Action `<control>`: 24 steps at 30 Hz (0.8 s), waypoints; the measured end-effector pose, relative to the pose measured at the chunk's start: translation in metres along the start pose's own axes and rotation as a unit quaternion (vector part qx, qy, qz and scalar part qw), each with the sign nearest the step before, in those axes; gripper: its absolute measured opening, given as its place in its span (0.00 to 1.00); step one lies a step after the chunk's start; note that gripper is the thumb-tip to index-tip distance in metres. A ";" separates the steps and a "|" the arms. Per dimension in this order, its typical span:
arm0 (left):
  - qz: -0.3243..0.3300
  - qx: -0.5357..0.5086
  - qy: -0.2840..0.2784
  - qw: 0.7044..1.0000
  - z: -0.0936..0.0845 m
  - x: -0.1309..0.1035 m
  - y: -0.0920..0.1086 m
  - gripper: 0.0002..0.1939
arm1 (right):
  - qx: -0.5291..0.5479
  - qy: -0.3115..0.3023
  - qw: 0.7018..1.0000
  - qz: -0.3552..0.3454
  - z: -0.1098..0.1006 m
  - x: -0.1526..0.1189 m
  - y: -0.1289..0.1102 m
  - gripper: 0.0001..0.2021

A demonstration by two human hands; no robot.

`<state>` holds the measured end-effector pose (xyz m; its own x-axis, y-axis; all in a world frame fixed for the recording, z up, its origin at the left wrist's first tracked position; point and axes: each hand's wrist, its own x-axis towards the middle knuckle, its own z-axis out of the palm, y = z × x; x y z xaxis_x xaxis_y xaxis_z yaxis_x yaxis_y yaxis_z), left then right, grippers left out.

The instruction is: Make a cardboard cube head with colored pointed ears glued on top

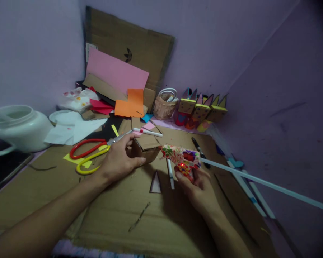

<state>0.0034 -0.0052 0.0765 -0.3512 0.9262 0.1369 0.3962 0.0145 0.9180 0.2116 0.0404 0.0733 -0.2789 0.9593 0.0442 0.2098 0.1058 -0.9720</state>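
Observation:
My left hand (121, 159) grips the left side of a small folded cardboard box (148, 145), thumb in front and fingers behind. In my right hand (197, 184) is a flower-patterned glue gun (180, 157) with a red light lit. Its nozzle points left and is at the box's right edge; whether it touches cannot be told. A long pale glue stick (258, 182) runs out of the gun's back to the right. Below the box, a small pale triangle (155, 183) with a dark edge lies on the cardboard sheet (115, 222).
Red and yellow scissors (93, 152) lie left of my left hand. Behind are a marker (148, 132), orange paper (131, 104), a woven basket (164, 106) and eared cardboard figures (201, 109). A white pot (21, 125) stands at left; a black pen (200, 150) lies at right.

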 end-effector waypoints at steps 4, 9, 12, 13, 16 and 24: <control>-0.003 -0.012 0.001 1.000 0.000 0.000 0.001 0.31 | -0.022 -0.003 1.000 0.006 -0.004 0.001 0.001 0.10; -0.003 -0.002 -0.007 1.000 0.000 0.001 -0.001 0.31 | -0.046 0.009 0.999 -0.002 -0.004 0.001 0.001 0.11; -0.005 0.000 -0.010 1.000 0.000 0.001 -0.003 0.31 | -0.053 0.010 0.998 -0.011 -0.003 0.001 0.004 0.12; -0.007 0.002 -0.011 1.000 0.000 0.001 -0.003 0.30 | -0.059 0.009 0.998 -0.018 -0.004 0.002 0.006 0.13; -0.011 0.010 -0.008 1.000 -0.001 0.001 -0.005 0.30 | -0.102 -0.003 0.993 -0.054 -0.007 0.002 0.013 0.11; 0.016 0.031 -0.020 0.999 -0.003 0.001 -0.004 0.30 | -0.149 -0.031 0.984 -0.095 -0.015 0.003 0.020 0.07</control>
<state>-0.0007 -0.0057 0.0740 -0.3029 0.9412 0.1496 0.4598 0.0068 0.8880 0.2293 0.0496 0.0577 -0.3945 0.8978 0.1958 0.4115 0.3632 -0.8359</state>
